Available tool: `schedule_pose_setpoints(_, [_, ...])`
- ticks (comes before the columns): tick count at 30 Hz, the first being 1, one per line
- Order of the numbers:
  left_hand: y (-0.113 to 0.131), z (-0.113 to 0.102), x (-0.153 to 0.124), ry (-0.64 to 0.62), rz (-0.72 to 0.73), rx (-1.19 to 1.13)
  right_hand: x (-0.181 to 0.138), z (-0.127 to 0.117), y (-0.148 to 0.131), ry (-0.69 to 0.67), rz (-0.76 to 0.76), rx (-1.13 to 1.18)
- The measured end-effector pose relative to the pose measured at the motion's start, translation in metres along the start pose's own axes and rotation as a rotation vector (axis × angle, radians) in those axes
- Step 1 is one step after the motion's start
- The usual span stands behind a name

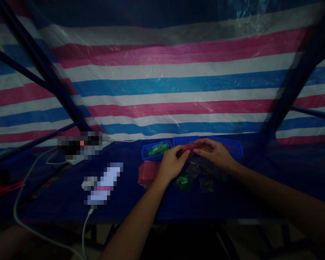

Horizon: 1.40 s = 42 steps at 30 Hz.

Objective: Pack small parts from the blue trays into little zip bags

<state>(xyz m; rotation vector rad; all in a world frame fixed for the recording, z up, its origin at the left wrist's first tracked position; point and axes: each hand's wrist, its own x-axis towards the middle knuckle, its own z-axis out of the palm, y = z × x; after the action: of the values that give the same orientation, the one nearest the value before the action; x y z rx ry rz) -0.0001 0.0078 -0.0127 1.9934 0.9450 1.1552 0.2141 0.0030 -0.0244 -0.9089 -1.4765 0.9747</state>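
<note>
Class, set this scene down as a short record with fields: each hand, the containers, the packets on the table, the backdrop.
Left hand: pinching a thin pinkish-red plastic piece
Right hand: fingers at the piece's right side; exact grip too dark to tell
Left container: small blue open plastic bin, holding shiny green packets
Beside left forearm: stack of flat pinkish-red plastic bags
Nearer the wearer: translucent green packet, small clear plastic packet
Backdrop: pink, white and blue striped plastic sheet

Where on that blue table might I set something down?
The tabletop looks bare between the phone and reddish bags, and between the green bag and the near edge. It's crowded around the left hand and right hand, with blue bins and clear bags.
</note>
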Motion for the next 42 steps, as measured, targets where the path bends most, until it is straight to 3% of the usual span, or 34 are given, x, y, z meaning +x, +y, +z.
schedule_pose_setpoints(7, [0.003, -0.001, 0.000, -0.014, 0.044, 0.022, 0.000, -0.001, 0.004, -0.104, 0.022, -0.003])
schedule_pose_setpoints(13, [0.009, -0.003, 0.000, 0.049, 0.138, 0.040, -0.002, 0.000, -0.002, -0.098, 0.017, -0.009])
schedule_pose_setpoints(20, [0.010, -0.002, 0.002, 0.019, 0.162, -0.020, -0.004, 0.000, -0.004, -0.091, 0.022, 0.013])
schedule_pose_setpoints(23, [0.006, -0.001, 0.002, 0.064, 0.142, 0.002, -0.002, 0.000, -0.004, -0.057, 0.026, -0.016])
schedule_pose_setpoints(28, [-0.001, -0.002, 0.002, 0.193, 0.113, 0.111, 0.003, -0.003, 0.000, 0.151, -0.001, -0.007])
schedule_pose_setpoints(31, [0.002, 0.000, 0.000, 0.091, 0.138, 0.141, 0.004, -0.004, 0.001, 0.198, -0.015, 0.004])
schedule_pose_setpoints(35, [0.008, 0.006, -0.003, -0.078, 0.182, 0.098, -0.001, 0.001, -0.005, 0.017, -0.019, -0.011])
schedule_pose_setpoints(39, [0.008, 0.004, -0.002, -0.076, 0.145, 0.163, -0.005, 0.004, -0.010, -0.091, -0.020, -0.058])
schedule_pose_setpoints(42, [0.006, 0.000, -0.001, -0.033, 0.077, 0.170, -0.002, 0.002, -0.008, 0.009, -0.035, -0.063])
